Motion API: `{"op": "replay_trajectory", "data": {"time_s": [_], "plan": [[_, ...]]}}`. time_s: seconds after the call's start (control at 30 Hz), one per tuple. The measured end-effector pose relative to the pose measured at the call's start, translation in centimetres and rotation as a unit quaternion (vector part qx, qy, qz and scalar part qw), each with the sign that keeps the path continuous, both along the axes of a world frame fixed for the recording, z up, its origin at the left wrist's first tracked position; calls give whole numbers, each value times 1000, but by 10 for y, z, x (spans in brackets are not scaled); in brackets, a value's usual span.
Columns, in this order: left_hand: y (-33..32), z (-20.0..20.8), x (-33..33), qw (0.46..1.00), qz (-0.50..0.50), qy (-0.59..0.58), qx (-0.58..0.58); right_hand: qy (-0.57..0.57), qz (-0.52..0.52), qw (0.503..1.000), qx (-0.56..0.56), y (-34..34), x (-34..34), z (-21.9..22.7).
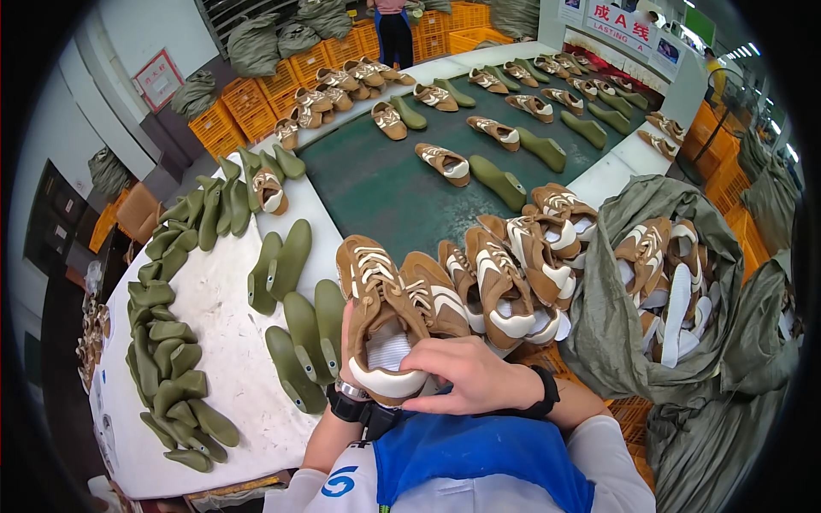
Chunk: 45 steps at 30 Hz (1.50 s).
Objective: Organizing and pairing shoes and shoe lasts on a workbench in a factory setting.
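A brown sneaker (369,286) with white laces and a white heel is upright in front of me, its toe away and its opening toward me. My left hand (346,342) grips its left side; most of the fingers are hidden behind the shoe. My right hand (466,372) is closed at the heel, fingers over the collar edge and thumb below on the white heel. A pale insole (389,344) shows inside the opening. Just right of it, a second brown sneaker (434,291) sits close against it, partly covered.
Green shoe lasts (301,329) lie on the white table (231,308) at left. Sneakers and lasts ride on the green conveyor belt (376,197) ahead. A pile of sneakers (505,282) and a grey-green sack (599,316) of shoes flank my right. Orange crates (218,128) stand behind; a person (393,34) stands far back.
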<state>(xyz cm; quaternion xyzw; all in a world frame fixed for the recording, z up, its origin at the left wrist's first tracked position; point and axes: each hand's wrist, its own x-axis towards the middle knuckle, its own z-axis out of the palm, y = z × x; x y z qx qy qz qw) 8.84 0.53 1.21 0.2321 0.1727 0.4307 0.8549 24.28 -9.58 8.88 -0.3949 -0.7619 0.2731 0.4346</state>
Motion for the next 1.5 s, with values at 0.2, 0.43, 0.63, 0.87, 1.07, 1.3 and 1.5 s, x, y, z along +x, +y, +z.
{"op": "replay_trajectory", "data": {"time_s": [0.2, 0.43, 0.63, 0.87, 1.07, 1.3, 1.5], "plan": [[5, 3, -10, 995, -14, 100, 2, -20, -73, 996, 47, 5, 4, -9], [34, -76, -111, 511, 143, 713, 458, -58, -121, 989, 61, 3, 19, -9], [9, -106, -126, 441, 6, 815, 377, -40, -127, 990, 43, 5, 21, -12], [29, -114, -111, 460, 34, 818, 342, -22, -185, 982, -12, -8, 53, -4], [111, -92, -94, 703, 98, 674, 204, 193, -314, 930, -12, -55, 104, -13], [228, -62, 39, 520, 24, 729, 444, 310, -461, 832, 8, -90, 118, -21], [279, -128, 140, 491, -214, 745, 397, 271, -526, 806, -17, -110, 121, -26]]}}
